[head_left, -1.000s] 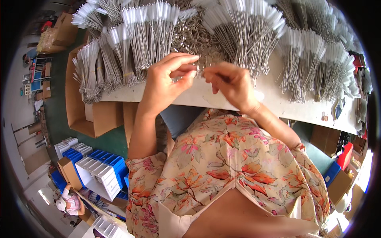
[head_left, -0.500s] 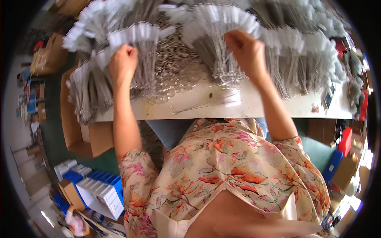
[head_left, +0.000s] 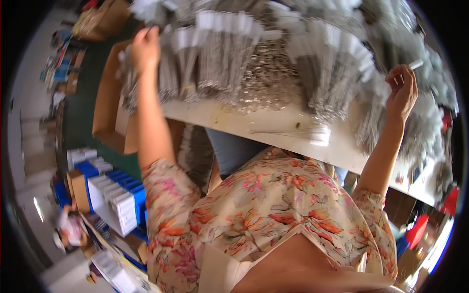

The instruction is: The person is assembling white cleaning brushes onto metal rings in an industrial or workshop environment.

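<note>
Bunches of thin grey wire-like strands with white tags at their far ends point(head_left: 220, 49) stand in rows across the table. My left hand point(head_left: 145, 51) is closed at the far left end of the rows, fingertips pinched; what they hold is too blurred to make out. On the right, my right hand point(head_left: 403, 93) is raised over other bunches, fingers bent together, with a small white strip point(head_left: 415, 64) at the fingertips. Between the bunches lies a heap of small shiny metal pieces point(head_left: 267, 73). A few loose strands with a white tag point(head_left: 320, 136) lie near the front edge.
An opened cardboard box point(head_left: 108, 117) stands beside the table's left end. The white table point(head_left: 234, 121) has its edge close to my body. White and blue bins point(head_left: 112, 200) are at lower left, near another person point(head_left: 71, 228). A red object point(head_left: 416, 232) sits at lower right.
My view has turned, so the table now slants down to the right. My hands have spread apart: the left to the far left bunches, the right out to the right-hand side.
</note>
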